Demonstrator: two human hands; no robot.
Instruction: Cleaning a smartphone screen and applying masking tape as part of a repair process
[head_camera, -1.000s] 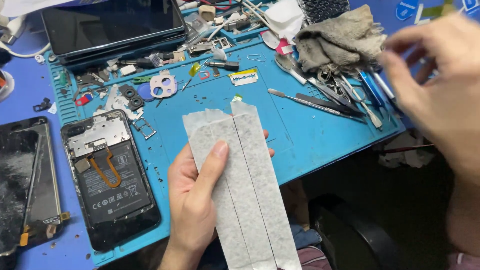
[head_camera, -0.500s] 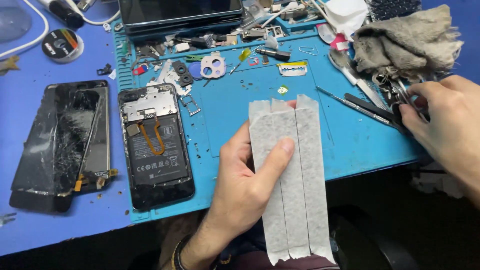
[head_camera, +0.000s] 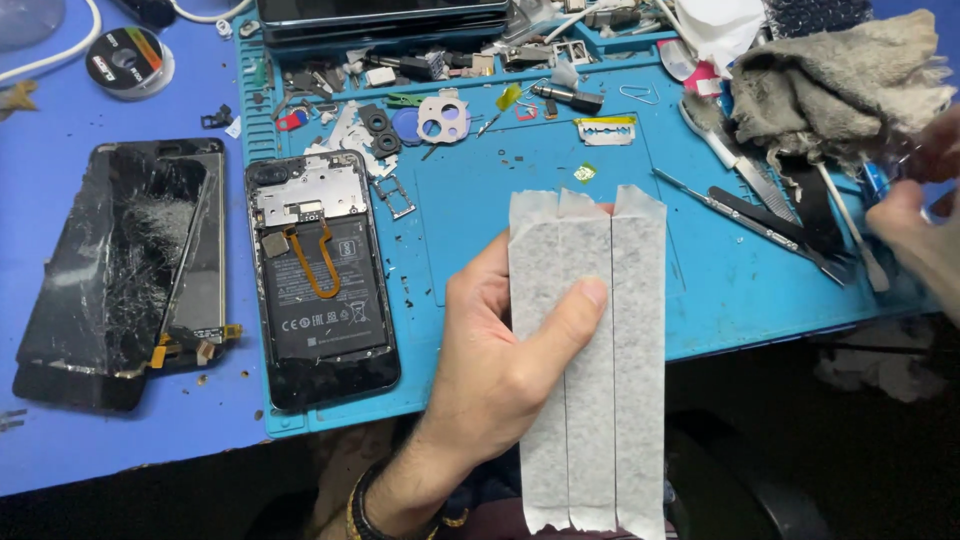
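- White-grey paper strips, three of them side by side, are being held upright in the lower middle of the frame by the left hand; the thumb is being pressed across their front, and the other fingers are hidden behind them.
- The right hand is being seen blurred at the right edge of the frame, among the metal tools beside the grey cloth; whether something is being gripped by it cannot be told.
- The blue work mat is being covered in its upper part with small screws, brackets and a razor blade.
- An opened phone, with its battery and an orange flex cable showing, is being kept at the left end of the mat.
- A cracked screen is lying left of the phone, off the mat, on the blue table.
- A small tape roll is lying in the upper left of the frame.
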